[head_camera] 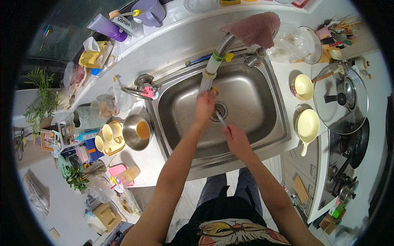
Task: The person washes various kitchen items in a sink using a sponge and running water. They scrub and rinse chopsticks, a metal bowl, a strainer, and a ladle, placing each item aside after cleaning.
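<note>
Under the faucet (212, 66), water runs onto my left hand (205, 106), whose fingers are curled; a bit of yellow shows beside them, and what they hold is too blurred to name. My right hand (235, 140) grips the end of a thin, pale utensil handle (220, 118) that slants up towards my left hand, above the drain. Both hands are over the stainless steel sink basin (246, 101). A pinkish cloth (257, 29) hangs over the faucet pipe.
Left of the sink stand a metal bowl (127, 132) and a tray with cream cups (107, 132). On the right counter are a cream bowl (303, 87), a cream handled pan (307, 124) and a glass lid (329, 92). A soap dish holder (144, 84) sits at the sink's left corner.
</note>
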`<state>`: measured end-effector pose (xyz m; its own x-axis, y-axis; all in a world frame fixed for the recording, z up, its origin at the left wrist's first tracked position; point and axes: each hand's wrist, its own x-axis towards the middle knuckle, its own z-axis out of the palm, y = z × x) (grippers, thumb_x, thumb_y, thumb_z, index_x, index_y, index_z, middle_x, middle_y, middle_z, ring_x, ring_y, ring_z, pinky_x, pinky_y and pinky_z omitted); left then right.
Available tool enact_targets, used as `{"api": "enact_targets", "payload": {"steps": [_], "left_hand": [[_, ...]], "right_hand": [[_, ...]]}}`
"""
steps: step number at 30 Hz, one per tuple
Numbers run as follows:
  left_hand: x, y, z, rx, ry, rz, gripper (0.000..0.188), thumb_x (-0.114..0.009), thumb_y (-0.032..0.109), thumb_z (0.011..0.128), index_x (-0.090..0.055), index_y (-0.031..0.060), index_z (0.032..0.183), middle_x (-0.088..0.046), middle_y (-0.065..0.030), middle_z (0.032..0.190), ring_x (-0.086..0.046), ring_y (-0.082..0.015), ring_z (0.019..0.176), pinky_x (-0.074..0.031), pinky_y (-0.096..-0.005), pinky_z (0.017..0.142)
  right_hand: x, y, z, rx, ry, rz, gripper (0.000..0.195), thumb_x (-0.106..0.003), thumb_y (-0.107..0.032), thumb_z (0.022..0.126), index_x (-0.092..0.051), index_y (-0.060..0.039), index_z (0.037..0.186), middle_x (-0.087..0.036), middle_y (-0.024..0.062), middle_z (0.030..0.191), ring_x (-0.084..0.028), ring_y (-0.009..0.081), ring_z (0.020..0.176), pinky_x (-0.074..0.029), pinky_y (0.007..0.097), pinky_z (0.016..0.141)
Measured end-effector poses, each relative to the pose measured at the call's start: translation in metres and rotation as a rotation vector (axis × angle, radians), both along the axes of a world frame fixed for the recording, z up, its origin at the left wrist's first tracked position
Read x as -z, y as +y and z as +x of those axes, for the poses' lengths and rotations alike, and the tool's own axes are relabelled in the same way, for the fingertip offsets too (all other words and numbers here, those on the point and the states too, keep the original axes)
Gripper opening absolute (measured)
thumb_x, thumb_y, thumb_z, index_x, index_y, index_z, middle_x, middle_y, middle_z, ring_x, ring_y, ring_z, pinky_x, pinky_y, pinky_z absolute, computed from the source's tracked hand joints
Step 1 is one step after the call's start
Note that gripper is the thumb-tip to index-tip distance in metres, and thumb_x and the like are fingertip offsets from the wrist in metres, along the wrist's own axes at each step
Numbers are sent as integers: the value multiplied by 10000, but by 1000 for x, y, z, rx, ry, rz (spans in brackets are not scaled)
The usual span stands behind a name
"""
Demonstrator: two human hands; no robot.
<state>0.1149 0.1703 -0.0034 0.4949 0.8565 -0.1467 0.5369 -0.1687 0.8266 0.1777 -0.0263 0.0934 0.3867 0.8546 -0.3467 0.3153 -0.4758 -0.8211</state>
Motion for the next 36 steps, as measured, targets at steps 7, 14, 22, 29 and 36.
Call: {"api": "enact_targets", "payload": {"steps": [7, 14, 22, 29, 36], "left_hand": [[7, 1, -7, -348, -547, -531, 474, -525, 410, 1004, -649, -28, 1139, -681, -115, 1100, -624, -209, 978, -475, -347, 878], [-3, 12, -12, -97, -54, -364, 567, -506, 503, 991, -574, 54, 1332, -608, -104, 1288, -543, -225, 1209, -398, -388, 1025], [-3, -8, 12, 146, 39, 120, 398, -559, 346, 999, -654, -40, 1030, -640, -150, 989, -610, -256, 899, -464, -382, 796], [6, 33, -17, -175, -480, -952, 274, -525, 232, 1011, -604, 13, 1155, -634, -78, 1120, -622, -219, 1002, -499, -334, 857], [12, -24, -13, -262, -583, -373, 351, -539, 275, 1010, -631, -17, 1181, -672, -95, 1083, -615, -185, 1020, -479, -333, 909]], "right_hand": [[12, 11, 0, 93, -33, 65, 263, -485, -247, 1011, -543, 9, 1021, -611, 237, 899, -614, 412, 835, -468, 457, 705], [23, 23, 10, -75, -21, -65, 206, -479, -192, 991, -534, 1, 1038, -630, 213, 911, -645, 381, 861, -503, 480, 755], [30, 20, 1, 135, 20, -7, 267, -468, -253, 1010, -508, 8, 963, -610, 255, 804, -615, 458, 811, -465, 537, 702], [15, 8, -9, 91, 167, 68, 257, -461, -225, 1010, -504, 25, 972, -602, 272, 824, -591, 475, 805, -452, 525, 706], [30, 24, -15, 129, 125, -35, 310, -430, -252, 1024, -532, 36, 969, -594, 281, 938, -599, 438, 916, -453, 513, 794]]}}
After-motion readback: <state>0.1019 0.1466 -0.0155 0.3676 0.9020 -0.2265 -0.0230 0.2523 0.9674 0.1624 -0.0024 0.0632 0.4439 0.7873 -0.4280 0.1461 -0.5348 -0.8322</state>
